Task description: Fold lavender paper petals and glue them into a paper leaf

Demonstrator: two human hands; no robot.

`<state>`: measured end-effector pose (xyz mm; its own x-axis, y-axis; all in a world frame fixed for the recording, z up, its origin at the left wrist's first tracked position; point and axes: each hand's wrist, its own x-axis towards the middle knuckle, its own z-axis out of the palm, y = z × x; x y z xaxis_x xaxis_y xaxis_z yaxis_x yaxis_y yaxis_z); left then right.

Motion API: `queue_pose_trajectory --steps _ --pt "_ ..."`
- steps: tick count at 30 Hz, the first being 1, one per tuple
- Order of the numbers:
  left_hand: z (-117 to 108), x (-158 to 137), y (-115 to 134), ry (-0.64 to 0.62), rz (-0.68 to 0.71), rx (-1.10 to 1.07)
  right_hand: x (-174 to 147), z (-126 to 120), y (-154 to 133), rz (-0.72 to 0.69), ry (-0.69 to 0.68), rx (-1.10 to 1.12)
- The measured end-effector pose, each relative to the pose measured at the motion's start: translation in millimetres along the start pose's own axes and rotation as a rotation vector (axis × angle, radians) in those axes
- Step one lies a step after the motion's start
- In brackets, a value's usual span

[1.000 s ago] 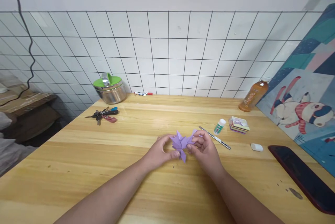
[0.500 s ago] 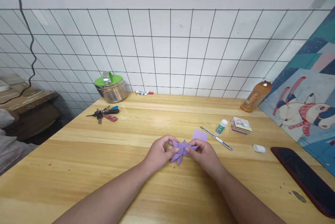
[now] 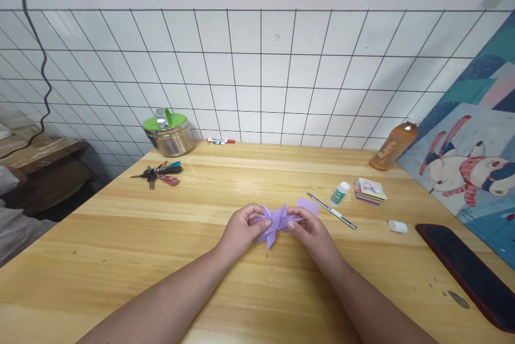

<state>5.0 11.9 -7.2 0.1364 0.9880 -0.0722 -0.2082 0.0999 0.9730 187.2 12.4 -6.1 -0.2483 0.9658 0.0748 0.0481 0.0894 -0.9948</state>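
Observation:
A purple folded-paper star with several pointed arms is held between my hands, just over the wooden table. My left hand pinches its left side, thumb on top and fingers behind. On the other side, my right hand has thumb and fingers closed on a right-hand point. Part of the star is hidden by my fingers. Just behind my right hand lies a flat purple paper square. A craft knife rests beside that square, and a glue stick stands beyond it.
Rightward are a paper stack, white cap, phone and orange drink bottle. Leftward lie keys and a green-lidded metal pot. Markers lie along the tiled wall.
The paper star has turned between my fingers, so its points face different ways. My left thumb has shifted slightly up and left. The whole view has moved a little.

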Motion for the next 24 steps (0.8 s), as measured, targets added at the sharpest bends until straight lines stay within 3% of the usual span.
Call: queue_pose_trajectory --steps 6,9,11,17,21,24 --pt "-4 2 -1 0.032 0.034 0.046 0 -4 -7 -0.01 0.109 0.047" --pt "-4 2 -2 0.02 0.036 0.076 0 -7 -6 -0.006 0.135 -0.105" --pt "-3 1 -2 0.008 0.034 0.101 0 -9 -5 -0.079 0.159 -0.257" --pt "1 -3 0 -0.039 0.039 0.185 -6 -13 -7 -0.498 0.146 -0.748" --pt "-1 -3 -1 -0.043 0.06 0.257 -10 -12 -12 -0.571 0.204 -0.9" --pt "-2 -5 -4 0.005 0.137 0.404 -14 -9 -19 -0.6 0.175 -0.993"
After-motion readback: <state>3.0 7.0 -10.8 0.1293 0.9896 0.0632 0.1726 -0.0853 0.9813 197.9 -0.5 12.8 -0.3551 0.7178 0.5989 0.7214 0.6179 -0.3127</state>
